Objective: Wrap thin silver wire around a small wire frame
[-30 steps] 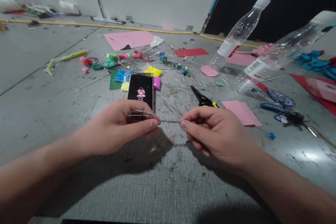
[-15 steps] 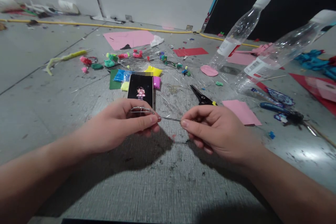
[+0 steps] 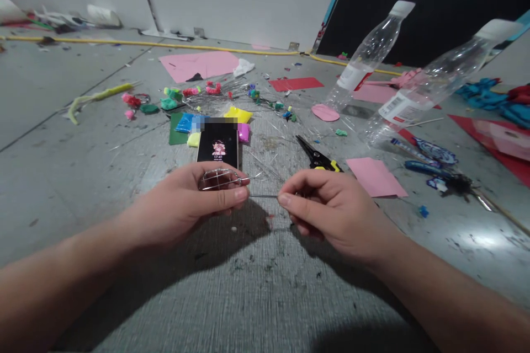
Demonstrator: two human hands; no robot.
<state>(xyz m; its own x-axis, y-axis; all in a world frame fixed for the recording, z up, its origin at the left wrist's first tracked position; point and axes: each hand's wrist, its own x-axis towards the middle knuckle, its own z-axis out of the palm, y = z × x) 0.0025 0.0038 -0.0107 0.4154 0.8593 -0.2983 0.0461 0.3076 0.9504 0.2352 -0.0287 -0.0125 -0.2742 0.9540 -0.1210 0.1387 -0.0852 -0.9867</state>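
Note:
Between my two hands runs a thin silvery wire [image 3: 263,196], part of a small bent wire frame [image 3: 219,177]. My left hand [image 3: 186,193] is closed around the frame, its thumb and fingertips pinching the wire's near end. The curved, ladder-like part of the frame shows above my left thumb. My right hand [image 3: 327,207] pinches the other end of the wire between thumb and forefinger. Just beyond my left hand lies a phone [image 3: 218,140] with a lit screen. Black pliers [image 3: 317,154] with yellow on the handles rest beyond my right hand.
Two clear plastic bottles [image 3: 368,55] stand at the right. Packets of coloured clay [image 3: 238,115] surround the phone's far end. Pink paper [image 3: 376,176], a red card [image 3: 296,84] and several pipe-cleaner bits [image 3: 169,98] are scattered about. A yellow cable [image 3: 165,44] runs along the wall.
The wire stretch between my hands now looks straighter and more level, and more of the curved frame shows in my left hand. The view has shifted slightly, moving the background left.

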